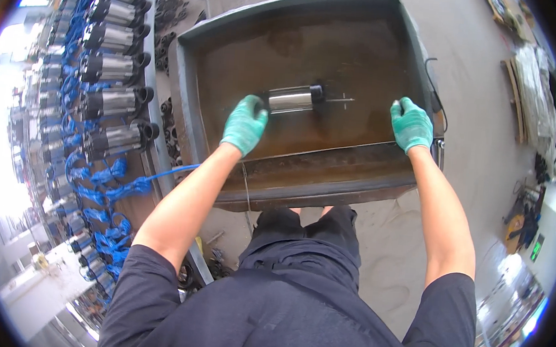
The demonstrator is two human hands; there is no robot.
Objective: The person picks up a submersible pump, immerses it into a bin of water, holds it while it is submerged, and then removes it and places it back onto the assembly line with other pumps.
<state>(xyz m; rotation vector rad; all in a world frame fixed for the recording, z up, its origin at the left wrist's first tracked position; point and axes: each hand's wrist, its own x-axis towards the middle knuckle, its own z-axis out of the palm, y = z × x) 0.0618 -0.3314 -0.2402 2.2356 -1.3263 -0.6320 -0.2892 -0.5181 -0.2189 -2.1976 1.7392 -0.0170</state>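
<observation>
A silver cylinder with black ends (291,101), looking like a submersible pump, lies in a grey metal tank (183,96) of brown water. A thin rod (339,100) with a short crosspiece sticks out from its right end. My left hand (245,126), in a green glove, is beside the cylinder's left end, thumb and fingers apart; slight blur hides whether it touches. My right hand (413,126), gloved alike, hovers over the tank's right side, away from the cylinder. Its fingers are half curled with a small gap to the thumb, and nothing shows between them.
Several similar pumps (114,68) stand in rows at the left with coiled blue cables (112,191). One blue cable (175,171) reaches the tank's near left side. A dark cable (443,101) hangs over the right rim. Wrapped stacks (534,88) stand far right.
</observation>
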